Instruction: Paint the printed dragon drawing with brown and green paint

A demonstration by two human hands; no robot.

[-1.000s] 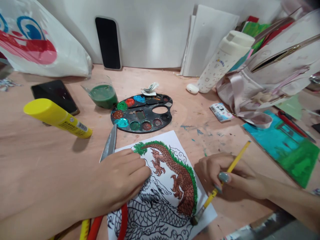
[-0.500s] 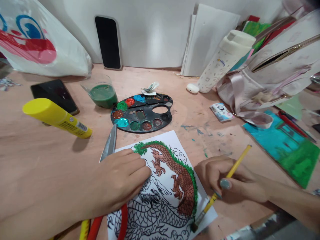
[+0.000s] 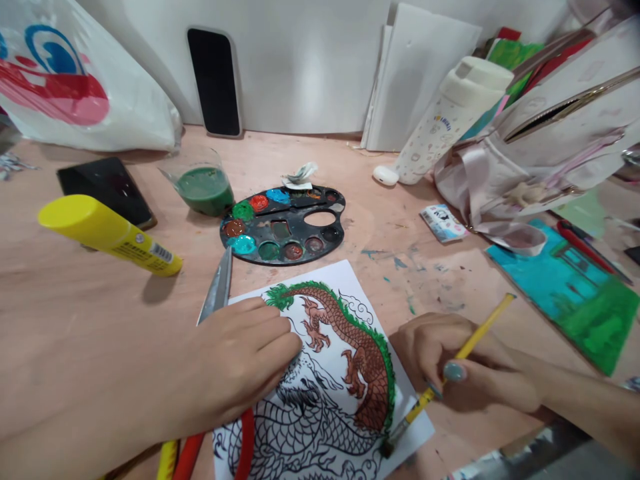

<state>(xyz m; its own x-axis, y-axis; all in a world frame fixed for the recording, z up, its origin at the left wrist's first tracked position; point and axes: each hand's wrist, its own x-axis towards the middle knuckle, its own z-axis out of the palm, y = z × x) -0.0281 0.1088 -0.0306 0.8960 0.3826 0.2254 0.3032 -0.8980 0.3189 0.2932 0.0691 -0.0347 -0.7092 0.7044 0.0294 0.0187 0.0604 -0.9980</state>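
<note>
My right hand (image 3: 463,363) grips a yellow paintbrush (image 3: 480,333), its dark bristles touching the lower right of a dragon drawing (image 3: 320,407) on white paper. The dragon's tail and upper body are brown with a green fringe; the lower part shows black outlines on white. My left hand (image 3: 250,363) lies with curled fingers over the paper's left side and across a pair of scissors. A scissor blade (image 3: 219,287) sticks out above this hand and a red handle (image 3: 245,443) below it. What is under the curled fingers is hidden. A black paint palette (image 3: 283,230) lies beyond the paper.
A cup of green water (image 3: 204,190) stands left of the palette. Nearby are a yellow tube (image 3: 115,233) and a dark phone (image 3: 107,190). Another phone (image 3: 214,83) leans on the wall. At right are a white bottle (image 3: 450,120), a bag (image 3: 560,127) and a painted board (image 3: 575,293).
My right hand and the brush's upper end have shifted slightly right, and the bristles have moved slightly left along the dragon's edge. My left hand stays in place.
</note>
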